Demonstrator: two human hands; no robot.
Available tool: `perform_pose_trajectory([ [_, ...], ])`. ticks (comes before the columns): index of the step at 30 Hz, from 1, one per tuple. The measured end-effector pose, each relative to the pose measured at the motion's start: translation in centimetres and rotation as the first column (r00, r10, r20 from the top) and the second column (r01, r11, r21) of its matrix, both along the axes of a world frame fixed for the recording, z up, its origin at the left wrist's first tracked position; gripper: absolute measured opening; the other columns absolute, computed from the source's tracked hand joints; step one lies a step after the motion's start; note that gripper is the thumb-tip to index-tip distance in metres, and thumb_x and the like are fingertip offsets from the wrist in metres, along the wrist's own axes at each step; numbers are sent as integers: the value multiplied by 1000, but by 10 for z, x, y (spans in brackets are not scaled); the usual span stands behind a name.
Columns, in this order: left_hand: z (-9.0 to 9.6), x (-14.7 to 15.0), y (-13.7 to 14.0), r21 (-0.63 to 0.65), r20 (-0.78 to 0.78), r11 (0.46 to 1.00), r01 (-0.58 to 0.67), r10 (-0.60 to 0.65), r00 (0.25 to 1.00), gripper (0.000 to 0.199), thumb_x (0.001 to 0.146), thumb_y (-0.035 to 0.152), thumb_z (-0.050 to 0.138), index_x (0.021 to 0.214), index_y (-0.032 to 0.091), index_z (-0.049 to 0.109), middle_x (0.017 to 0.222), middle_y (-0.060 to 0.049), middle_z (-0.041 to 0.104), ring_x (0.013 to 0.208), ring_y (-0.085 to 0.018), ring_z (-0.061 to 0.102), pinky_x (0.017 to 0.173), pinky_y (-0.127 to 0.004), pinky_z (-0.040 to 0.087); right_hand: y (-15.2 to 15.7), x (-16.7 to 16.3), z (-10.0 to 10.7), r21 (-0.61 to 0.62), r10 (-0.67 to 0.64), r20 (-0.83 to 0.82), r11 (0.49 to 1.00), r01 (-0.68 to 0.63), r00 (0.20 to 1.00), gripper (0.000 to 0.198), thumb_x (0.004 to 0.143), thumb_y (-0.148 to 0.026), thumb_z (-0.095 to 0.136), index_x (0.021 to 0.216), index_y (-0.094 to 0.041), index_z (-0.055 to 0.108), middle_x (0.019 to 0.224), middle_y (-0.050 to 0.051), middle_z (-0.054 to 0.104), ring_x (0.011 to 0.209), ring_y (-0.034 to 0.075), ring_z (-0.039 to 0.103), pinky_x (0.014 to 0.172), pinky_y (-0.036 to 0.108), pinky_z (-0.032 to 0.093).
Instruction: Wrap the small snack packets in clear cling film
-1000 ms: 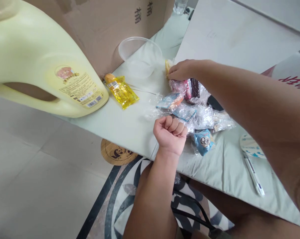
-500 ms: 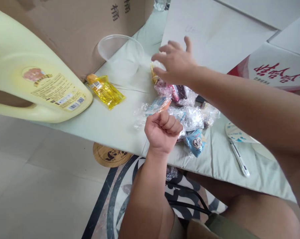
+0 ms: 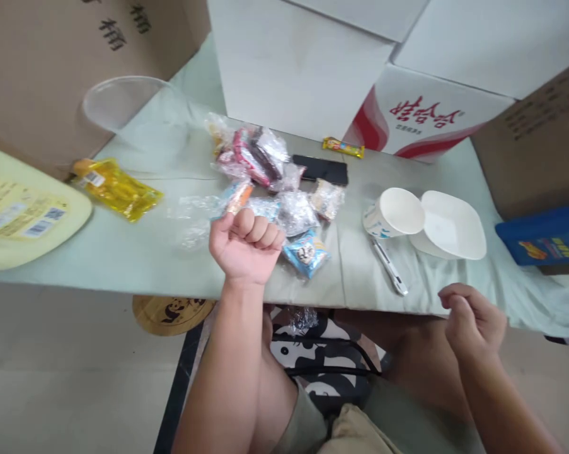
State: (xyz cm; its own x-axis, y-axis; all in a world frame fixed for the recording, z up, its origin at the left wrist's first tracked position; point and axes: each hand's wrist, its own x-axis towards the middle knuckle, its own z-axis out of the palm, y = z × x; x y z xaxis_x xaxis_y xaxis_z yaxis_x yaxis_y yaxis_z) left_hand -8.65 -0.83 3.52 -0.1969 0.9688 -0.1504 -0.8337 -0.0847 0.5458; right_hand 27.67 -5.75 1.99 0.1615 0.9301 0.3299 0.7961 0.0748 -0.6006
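My left hand (image 3: 246, 247) is a fist, palm side up, above the front of a pile of wrapped snacks; nothing sticks out of it. An orange-and-blue packet (image 3: 239, 197) lies just beyond its knuckles, and a blue snack packet (image 3: 307, 253) to its right. Behind these are a pink-and-dark wrapped snack (image 3: 254, 157) and a silvery clear-wrapped piece (image 3: 297, 214). Off at the table's front edge on the right, my right hand (image 3: 476, 321) has its fingers curled in, with nothing visible in them. Nearest to it are a white utility knife (image 3: 390, 268) and a white square bowl (image 3: 452, 227).
A paper cup (image 3: 400, 211) stands beside the bowl. A black phone (image 3: 321, 170) and a yellow snack stick (image 3: 343, 147) lie farther back. At left are a clear plastic bowl (image 3: 130, 104), a yellow packet (image 3: 123, 189) and a large yellow jug (image 3: 26, 208). White boxes (image 3: 303, 63) line the back.
My right hand has come back from over the snack pile to the front right, its spread fingers now curled. My left fist stays closed. The view has turned to the right.
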Motion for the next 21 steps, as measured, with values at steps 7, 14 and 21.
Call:
perform_pose_trajectory([
  [7,18,54,-3,-4,-190,996,91,-90,978,60,91,53,46,54,19,12,50,5,4,44,-9,11,43,-26,24,24,32,-28,-121,168,42,979,-162,985,38,84,-37,49,51,-24,37,45,-1,38,44,14,40,48,30,32],
  [14,-2,114,-9,14,-677,967,255,-179,714,59,71,42,67,46,20,19,46,5,13,43,-7,16,48,-29,16,34,21,-48,-268,304,68,923,-276,950,35,88,-38,47,57,-22,40,52,1,48,53,16,46,54,30,30],
  [21,-54,161,-22,-143,-979,944,297,-90,-184,46,84,37,45,48,20,22,44,2,22,46,-10,23,54,-31,18,47,59,-43,207,-175,-52,961,182,983,28,83,-33,52,107,-22,63,125,17,52,124,34,52,103,56,45],
])
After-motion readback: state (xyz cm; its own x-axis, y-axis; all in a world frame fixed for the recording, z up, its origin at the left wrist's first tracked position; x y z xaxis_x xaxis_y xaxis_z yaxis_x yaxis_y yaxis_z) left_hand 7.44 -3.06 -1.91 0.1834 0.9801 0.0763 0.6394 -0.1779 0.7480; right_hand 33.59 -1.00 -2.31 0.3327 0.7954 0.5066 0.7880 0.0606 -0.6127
